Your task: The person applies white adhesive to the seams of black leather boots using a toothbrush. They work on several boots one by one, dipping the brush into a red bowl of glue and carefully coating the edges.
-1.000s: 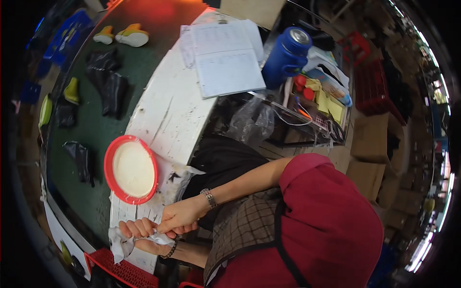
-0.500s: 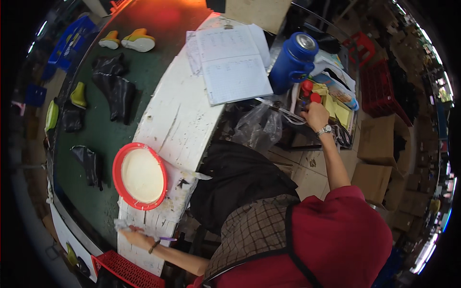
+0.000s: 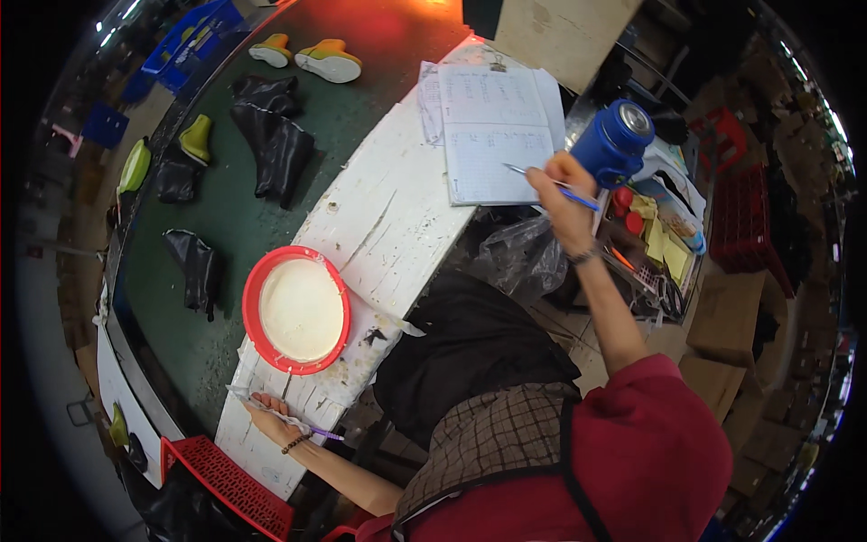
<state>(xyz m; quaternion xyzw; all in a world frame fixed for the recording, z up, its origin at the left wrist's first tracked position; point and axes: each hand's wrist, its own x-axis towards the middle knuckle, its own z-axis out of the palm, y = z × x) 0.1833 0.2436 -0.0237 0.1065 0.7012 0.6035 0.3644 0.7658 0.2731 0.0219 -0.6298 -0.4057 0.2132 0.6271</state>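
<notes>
Held a blue pen [image 3: 582, 200] over the open notebook [image 3: 488, 158].
Pinched it in the right fingers [image 3: 540, 181] — likely for control; curled the left fingers [image 3: 268, 400] around white cloth [image 3: 238, 392] and purple stick [image 3: 327, 434], perhaps freeing the right.

Right hand [image 3: 567, 206] pinched closed at the end of an outstretched arm [image 3: 610, 312]; left hand [image 3: 271, 423] curled, lower, its forearm [image 3: 352, 479] angled leftward.
</notes>
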